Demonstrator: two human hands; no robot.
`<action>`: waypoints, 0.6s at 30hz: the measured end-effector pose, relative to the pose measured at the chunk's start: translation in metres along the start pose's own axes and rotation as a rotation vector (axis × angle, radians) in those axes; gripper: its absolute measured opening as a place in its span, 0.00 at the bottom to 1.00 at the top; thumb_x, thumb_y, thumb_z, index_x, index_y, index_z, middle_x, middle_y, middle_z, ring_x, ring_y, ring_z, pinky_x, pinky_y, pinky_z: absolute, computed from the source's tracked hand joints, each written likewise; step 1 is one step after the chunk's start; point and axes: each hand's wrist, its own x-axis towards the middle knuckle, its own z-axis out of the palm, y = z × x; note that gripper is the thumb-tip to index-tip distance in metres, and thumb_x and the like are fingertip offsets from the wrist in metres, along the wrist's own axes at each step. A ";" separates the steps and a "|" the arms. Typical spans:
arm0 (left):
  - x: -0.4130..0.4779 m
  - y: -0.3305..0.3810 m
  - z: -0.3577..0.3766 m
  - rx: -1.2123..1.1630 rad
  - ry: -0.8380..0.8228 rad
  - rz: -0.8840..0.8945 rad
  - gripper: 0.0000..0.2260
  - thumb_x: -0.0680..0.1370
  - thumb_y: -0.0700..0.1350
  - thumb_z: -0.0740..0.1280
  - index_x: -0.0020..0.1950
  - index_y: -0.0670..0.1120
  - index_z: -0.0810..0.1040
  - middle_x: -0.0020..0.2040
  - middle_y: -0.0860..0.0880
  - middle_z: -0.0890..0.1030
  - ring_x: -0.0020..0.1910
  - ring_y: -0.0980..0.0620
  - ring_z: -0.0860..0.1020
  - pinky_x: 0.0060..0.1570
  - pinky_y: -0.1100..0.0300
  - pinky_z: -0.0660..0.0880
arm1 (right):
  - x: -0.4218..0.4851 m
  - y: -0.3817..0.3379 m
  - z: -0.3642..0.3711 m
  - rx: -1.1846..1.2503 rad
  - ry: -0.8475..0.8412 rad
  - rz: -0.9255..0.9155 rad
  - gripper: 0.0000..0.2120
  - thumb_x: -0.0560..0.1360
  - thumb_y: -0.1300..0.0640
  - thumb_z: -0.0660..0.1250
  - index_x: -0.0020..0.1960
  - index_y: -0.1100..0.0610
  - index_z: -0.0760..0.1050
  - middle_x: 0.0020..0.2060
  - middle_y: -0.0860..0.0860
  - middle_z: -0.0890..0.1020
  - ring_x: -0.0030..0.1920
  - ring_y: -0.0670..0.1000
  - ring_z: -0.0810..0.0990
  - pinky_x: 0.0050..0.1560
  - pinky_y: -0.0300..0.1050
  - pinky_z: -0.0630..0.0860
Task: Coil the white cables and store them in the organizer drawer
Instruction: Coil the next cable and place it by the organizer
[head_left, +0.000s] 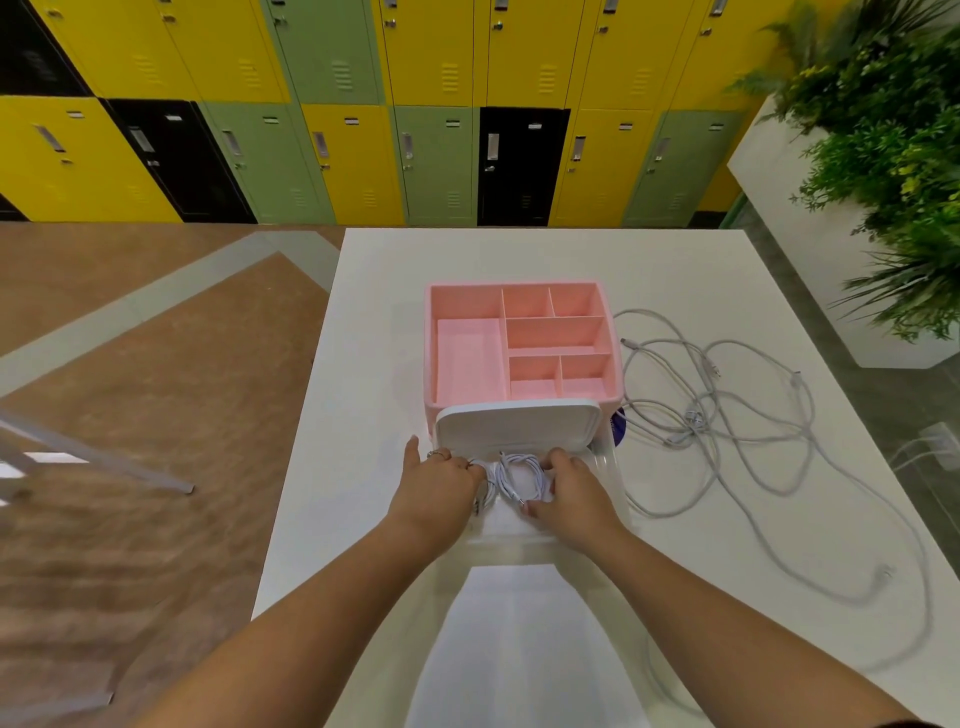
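Observation:
A pink organizer (519, 343) with several top compartments stands mid-table, its white front (517, 423) facing me. Its clear drawer (605, 470) is pulled out toward me. Inside the drawer lies a coiled white cable (519, 475). My left hand (439, 486) rests at the coil's left side, fingers curled onto it. My right hand (569, 486) grips the coil's right side, thumb at its near edge. A tangle of loose white cables (727, 415) sprawls on the table to the organizer's right.
The white table (363, 364) ends at its left edge above a brown floor. A white planter with green plants (883, 182) stands at the right. Coloured lockers (415, 130) line the back wall. A loose cable loop (883, 577) trails toward the table's near right.

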 end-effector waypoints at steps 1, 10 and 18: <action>0.000 0.000 0.000 -0.004 -0.002 -0.003 0.17 0.79 0.44 0.63 0.68 0.52 0.71 0.63 0.51 0.77 0.67 0.48 0.71 0.72 0.37 0.48 | 0.000 -0.001 0.000 -0.008 0.006 -0.001 0.22 0.69 0.53 0.75 0.58 0.53 0.68 0.53 0.51 0.71 0.45 0.50 0.74 0.44 0.42 0.67; -0.004 0.004 -0.004 -0.033 -0.032 -0.012 0.17 0.79 0.43 0.62 0.68 0.52 0.71 0.65 0.50 0.75 0.70 0.47 0.67 0.72 0.37 0.50 | -0.003 -0.001 0.000 0.012 0.020 -0.030 0.24 0.71 0.53 0.72 0.64 0.51 0.69 0.56 0.52 0.71 0.51 0.54 0.76 0.49 0.44 0.72; -0.004 0.003 -0.001 -0.071 -0.036 -0.005 0.18 0.79 0.42 0.62 0.69 0.50 0.71 0.67 0.49 0.75 0.70 0.46 0.66 0.72 0.37 0.52 | -0.006 -0.002 0.000 0.054 0.046 -0.055 0.24 0.72 0.56 0.71 0.66 0.51 0.70 0.54 0.51 0.70 0.53 0.53 0.75 0.53 0.44 0.71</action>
